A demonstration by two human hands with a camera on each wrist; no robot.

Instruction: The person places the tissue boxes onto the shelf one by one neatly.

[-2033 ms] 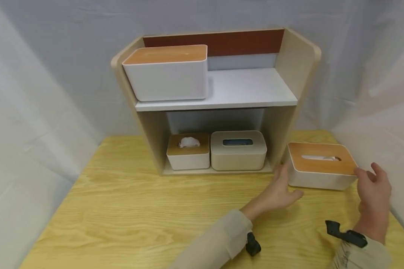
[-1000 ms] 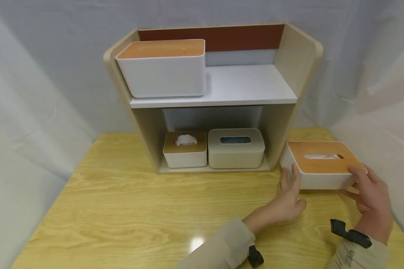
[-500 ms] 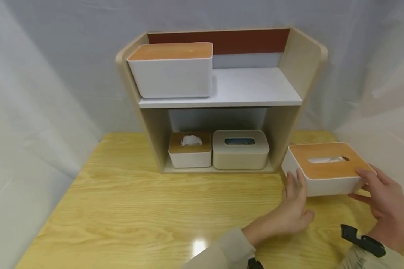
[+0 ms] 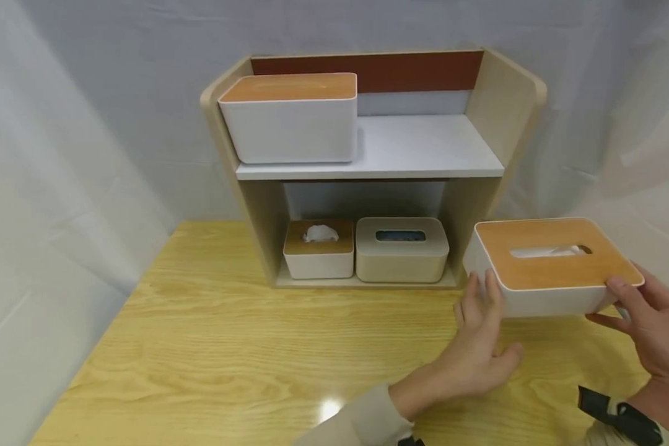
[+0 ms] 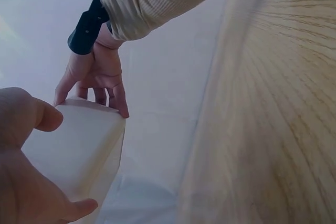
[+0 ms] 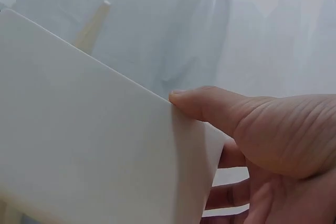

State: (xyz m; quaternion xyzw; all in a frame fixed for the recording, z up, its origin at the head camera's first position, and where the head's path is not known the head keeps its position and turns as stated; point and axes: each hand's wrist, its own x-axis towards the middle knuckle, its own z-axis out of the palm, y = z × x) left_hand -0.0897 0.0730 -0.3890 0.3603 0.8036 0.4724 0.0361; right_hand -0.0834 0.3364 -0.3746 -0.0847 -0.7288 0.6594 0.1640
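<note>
A white tissue box (image 4: 557, 302) with an orange wood-look lid and a long slot is tilted above the table's right side in the head view. My right hand (image 4: 660, 325) grips its right end, thumb over the lid edge and fingers against the end wall. At the left end, my left hand (image 4: 476, 347) lays fairly straight fingers on the wall, its thumb standing away from the box. The right wrist view has the right thumb (image 6: 210, 106) hooked on the edge of the white wall. In the left wrist view, the box (image 5: 79, 135) spans between both hands.
A two-tier shelf (image 4: 424, 173) stands at the back of the wooden table (image 4: 228, 347). Its upper tier bears a larger white box (image 4: 295, 130) with an orange lid. Below sit a small wood-lidded tissue box (image 4: 319, 265) and a beige one (image 4: 401, 263). White sheeting (image 4: 72, 186) surrounds the table.
The left hand's fingers have come onto the box's left end and the right hand has taken a firmer grip. The box has risen off the table and tilted, drawing nearer.
</note>
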